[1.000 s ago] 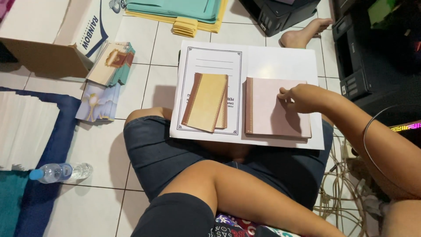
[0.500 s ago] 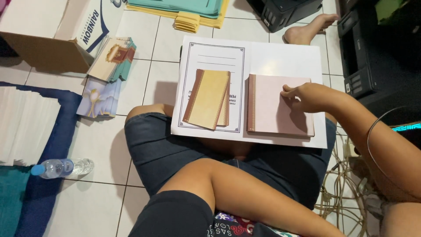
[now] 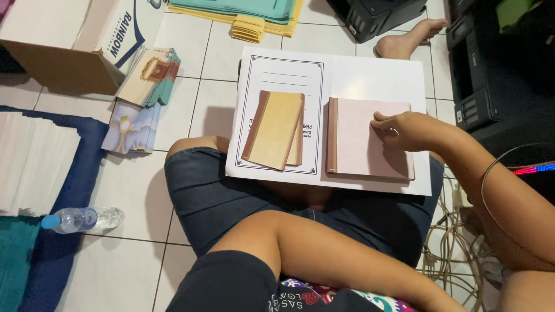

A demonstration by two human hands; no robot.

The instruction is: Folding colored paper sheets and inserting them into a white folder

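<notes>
Dark denim shorts (image 3: 243,202) cover the lap on which a large white sheet (image 3: 376,75) lies, and nearest on it the right hand (image 3: 404,130) presses curled fingertips flat on a pink stack (image 3: 361,144), grasping nothing. Just left of that stack lie tan booklets (image 3: 274,130), slightly tilted; the left forearm (image 3: 335,260) crosses below, its hand out of view. Farther off, a bare foot (image 3: 407,40) rests on white tiles (image 3: 196,98) beside a black printer (image 3: 497,75).

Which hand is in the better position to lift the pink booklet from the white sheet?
The right hand. It already rests on the pink booklet, near its right edge. The left hand is out of view; only the forearm crosses low over the lap.
</notes>
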